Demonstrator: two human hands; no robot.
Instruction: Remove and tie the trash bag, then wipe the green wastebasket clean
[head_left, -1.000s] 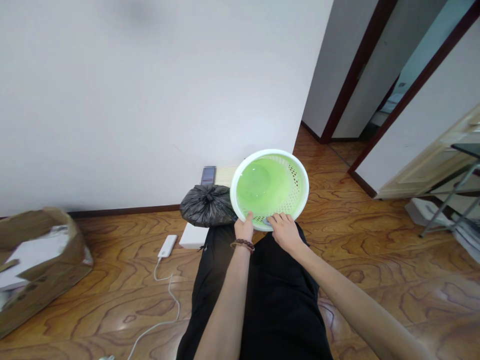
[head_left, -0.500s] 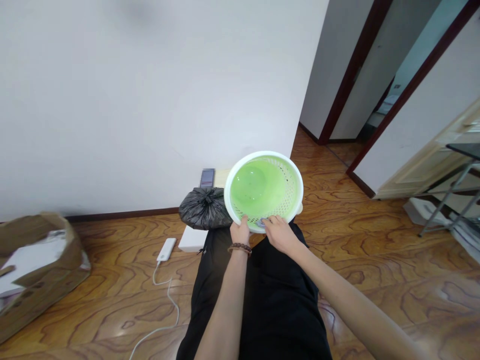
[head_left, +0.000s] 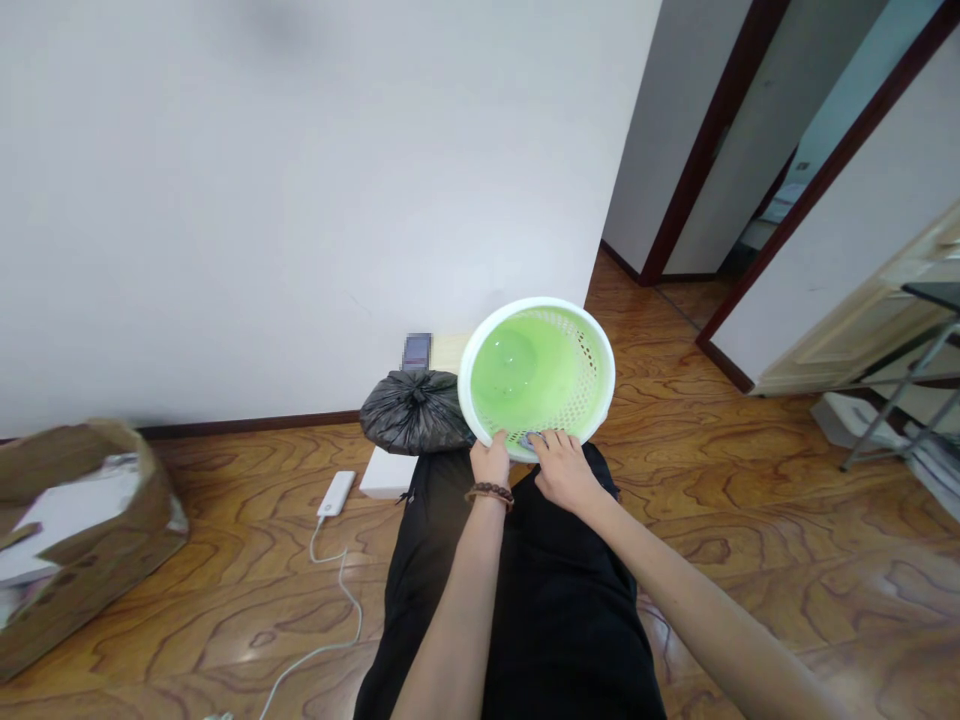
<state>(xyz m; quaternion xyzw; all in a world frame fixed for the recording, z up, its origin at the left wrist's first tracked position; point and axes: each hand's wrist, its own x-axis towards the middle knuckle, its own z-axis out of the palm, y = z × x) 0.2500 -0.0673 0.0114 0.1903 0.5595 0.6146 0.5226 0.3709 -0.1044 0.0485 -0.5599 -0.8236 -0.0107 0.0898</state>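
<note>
In the head view, above the wooden floor (head_left: pixel 675 430), a green-and-white basket (head_left: pixel 536 372) is held tilted; handling looks under way, the basket not yet set down. The left hand (head_left: pixel 491 461) pinches its near rim; the right hand (head_left: pixel 564 468) grasps a small greyish item (head_left: pixel 528 440) at its inner wall.

Soft, even light covers the wall (head_left: pixel 300 200) while pale glare spots the wooden floor (head_left: pixel 720 500)

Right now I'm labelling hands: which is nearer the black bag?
Left. The left hand holds the basket rim just right of the black bag; the right hand is farther right, at the same rim.
</note>
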